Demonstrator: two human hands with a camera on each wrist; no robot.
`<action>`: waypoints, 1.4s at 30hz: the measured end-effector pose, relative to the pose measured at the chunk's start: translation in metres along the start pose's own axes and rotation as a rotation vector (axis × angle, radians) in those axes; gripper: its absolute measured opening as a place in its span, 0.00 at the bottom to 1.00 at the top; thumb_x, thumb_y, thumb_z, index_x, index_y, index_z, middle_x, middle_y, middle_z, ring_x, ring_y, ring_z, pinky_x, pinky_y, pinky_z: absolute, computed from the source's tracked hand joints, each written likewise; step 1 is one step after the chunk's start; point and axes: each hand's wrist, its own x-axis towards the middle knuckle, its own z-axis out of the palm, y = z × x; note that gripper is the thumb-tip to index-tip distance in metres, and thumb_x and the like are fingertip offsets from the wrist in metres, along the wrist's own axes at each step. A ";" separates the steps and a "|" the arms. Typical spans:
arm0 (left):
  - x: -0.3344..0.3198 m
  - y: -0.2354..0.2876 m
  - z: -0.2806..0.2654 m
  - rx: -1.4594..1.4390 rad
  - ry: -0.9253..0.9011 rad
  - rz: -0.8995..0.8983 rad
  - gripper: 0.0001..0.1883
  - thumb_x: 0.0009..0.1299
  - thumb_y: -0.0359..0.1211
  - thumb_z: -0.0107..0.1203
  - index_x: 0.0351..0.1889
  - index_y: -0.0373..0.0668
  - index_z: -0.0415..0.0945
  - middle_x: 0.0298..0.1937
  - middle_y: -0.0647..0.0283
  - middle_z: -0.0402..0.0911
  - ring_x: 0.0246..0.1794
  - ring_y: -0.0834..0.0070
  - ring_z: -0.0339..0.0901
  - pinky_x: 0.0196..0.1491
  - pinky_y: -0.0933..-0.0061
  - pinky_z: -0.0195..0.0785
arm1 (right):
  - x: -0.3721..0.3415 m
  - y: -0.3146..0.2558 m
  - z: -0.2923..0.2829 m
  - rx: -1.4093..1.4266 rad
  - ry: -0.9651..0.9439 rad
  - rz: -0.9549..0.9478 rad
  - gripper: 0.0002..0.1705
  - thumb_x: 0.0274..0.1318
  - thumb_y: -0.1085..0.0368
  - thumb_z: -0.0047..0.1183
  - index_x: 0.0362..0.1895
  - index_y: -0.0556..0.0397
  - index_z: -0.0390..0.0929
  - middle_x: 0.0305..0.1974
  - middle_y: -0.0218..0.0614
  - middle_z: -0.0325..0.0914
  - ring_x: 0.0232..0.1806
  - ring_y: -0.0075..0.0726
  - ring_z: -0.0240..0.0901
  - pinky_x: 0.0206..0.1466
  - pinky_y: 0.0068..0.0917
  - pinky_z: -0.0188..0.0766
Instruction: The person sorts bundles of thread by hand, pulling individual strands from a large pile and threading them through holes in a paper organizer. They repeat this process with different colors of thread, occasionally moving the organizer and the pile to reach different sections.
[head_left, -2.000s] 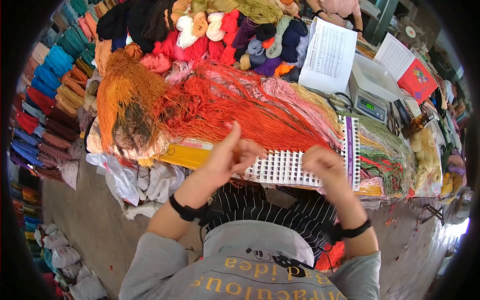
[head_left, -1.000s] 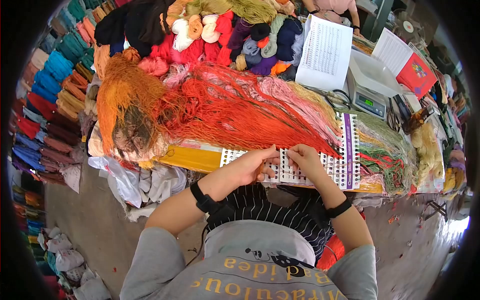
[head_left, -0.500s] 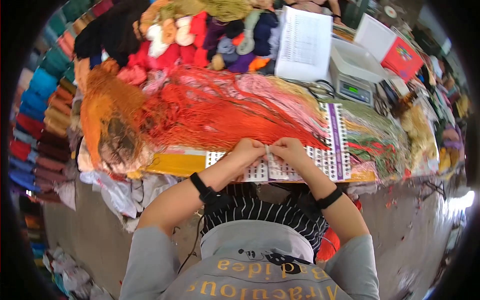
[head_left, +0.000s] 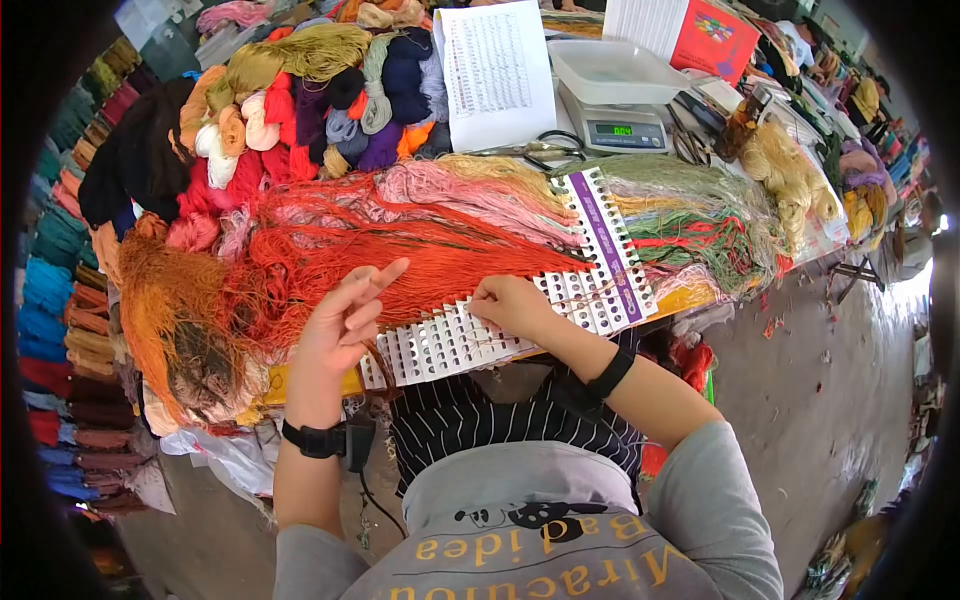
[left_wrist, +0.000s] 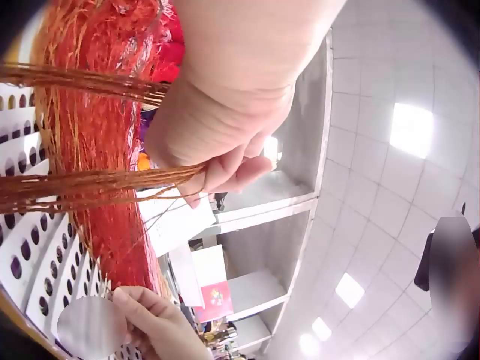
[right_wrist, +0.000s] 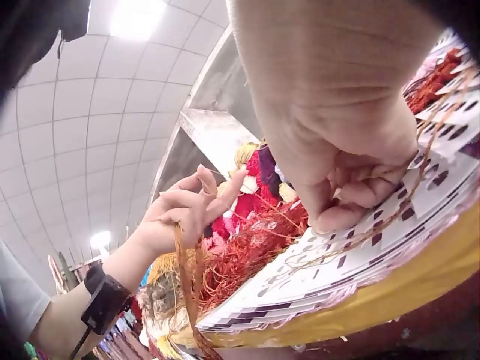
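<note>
In the head view, my left hand (head_left: 343,318) is raised over the left end of the white punched cards (head_left: 420,350). Rust-brown threads (left_wrist: 97,184) run into its curled lower fingers in the left wrist view and hang from them in the right wrist view, while the upper fingers stand partly spread. My right hand (head_left: 512,305) lies low over the middle of the cards. In the right wrist view its curled fingers (right_wrist: 364,184) pinch a thin brown strand (right_wrist: 409,199); the exact pinch point is partly hidden.
Red loose threads (head_left: 430,260) lie behind the cards. A purple-striped card strip (head_left: 605,245) crosses at the right. Farther back are yarn skeins (head_left: 375,110), a printed sheet (head_left: 495,75), black scissors (head_left: 550,150) and a scale (head_left: 625,130) with a clear tray.
My hands, together at the cards half a second ago, are apart: the left has risen and moved left, with hanging brown threads now visible. The head view has shifted to the right.
</note>
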 end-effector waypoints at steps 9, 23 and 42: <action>0.002 -0.008 0.011 0.695 0.209 0.460 0.06 0.69 0.30 0.49 0.38 0.41 0.77 0.71 0.62 0.51 0.27 0.86 0.70 0.27 0.86 0.62 | 0.000 0.001 0.001 -0.028 0.020 -0.011 0.11 0.49 0.57 0.53 0.28 0.50 0.78 0.19 0.29 0.78 0.23 0.30 0.76 0.29 0.29 0.69; -0.052 0.033 0.002 0.868 0.607 0.304 0.06 0.72 0.37 0.46 0.37 0.47 0.65 0.14 0.77 0.54 0.09 0.89 0.48 0.10 0.84 0.36 | -0.002 0.003 0.000 -0.045 0.034 -0.011 0.11 0.49 0.56 0.52 0.28 0.50 0.78 0.19 0.29 0.78 0.23 0.31 0.76 0.30 0.30 0.70; -0.166 0.094 -0.036 0.107 -0.054 0.306 0.02 0.73 0.29 0.41 0.39 0.42 0.63 0.27 0.66 0.63 0.17 0.82 0.61 0.19 0.78 0.60 | -0.003 -0.001 -0.001 -0.027 -0.009 0.010 0.10 0.50 0.57 0.53 0.29 0.50 0.77 0.20 0.29 0.78 0.22 0.28 0.76 0.28 0.27 0.70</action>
